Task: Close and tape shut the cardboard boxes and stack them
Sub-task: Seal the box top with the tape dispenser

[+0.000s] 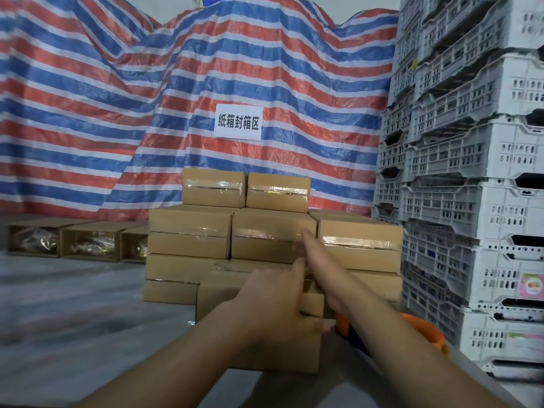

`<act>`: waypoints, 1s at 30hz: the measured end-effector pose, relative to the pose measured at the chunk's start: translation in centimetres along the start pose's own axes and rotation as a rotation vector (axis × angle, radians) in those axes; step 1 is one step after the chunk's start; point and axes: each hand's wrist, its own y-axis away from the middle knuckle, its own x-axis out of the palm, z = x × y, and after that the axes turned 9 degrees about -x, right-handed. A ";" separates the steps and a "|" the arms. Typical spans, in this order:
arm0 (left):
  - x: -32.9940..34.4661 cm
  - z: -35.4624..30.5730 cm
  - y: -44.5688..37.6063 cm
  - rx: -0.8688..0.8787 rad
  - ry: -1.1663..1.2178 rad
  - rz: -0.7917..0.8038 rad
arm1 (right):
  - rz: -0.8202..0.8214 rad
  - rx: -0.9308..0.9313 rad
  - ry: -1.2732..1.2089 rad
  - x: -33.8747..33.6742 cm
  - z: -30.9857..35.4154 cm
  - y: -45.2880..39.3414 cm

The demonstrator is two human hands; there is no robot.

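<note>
Where tarp [265,69] hangs, sign [238,122] (纸箱封箱区)

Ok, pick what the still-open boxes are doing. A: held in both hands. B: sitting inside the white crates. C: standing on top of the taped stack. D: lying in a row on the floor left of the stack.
D: the open boxes lie in a row on the floor, left of the taped stack.

We get single head-worn wide-angle view; looks forward, slightly down over our own forearms; stacked boxes [273,240] close ahead; striped tarp [206,69] behind; white crates [471,172] close at right edge
</note>
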 end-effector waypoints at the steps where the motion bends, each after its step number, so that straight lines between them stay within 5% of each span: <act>1: 0.2 0.0 -0.1 -0.012 -0.003 0.017 | -0.003 -0.002 -0.031 0.1 -0.8 0.3; 6: 0.3 0.1 -0.4 -0.062 0.023 0.106 | -0.136 -0.076 -0.276 -0.2 -2.9 0.8; 9: -1.1 0.6 -0.5 -0.088 0.467 0.221 | -0.140 -0.106 -0.325 -0.1 -3.2 1.5; 11: -2.4 1.2 -0.4 -0.102 0.674 0.179 | -0.121 -0.090 -0.376 -0.3 -2.9 1.6; 16: -4.4 5.4 1.5 -0.340 0.572 -0.190 | -0.161 0.092 -0.334 0.2 -4.0 2.8; 20: -3.2 8.6 5.1 -0.617 0.797 -0.071 | -0.188 0.348 -0.367 1.3 -6.4 3.9; 26: -1.2 8.6 8.8 -0.680 1.304 0.164 | -0.134 0.048 -0.055 1.1 -5.6 7.0; 30: -0.1 8.1 9.0 -0.675 1.294 0.065 | -0.031 -0.022 0.055 1.9 -5.3 8.1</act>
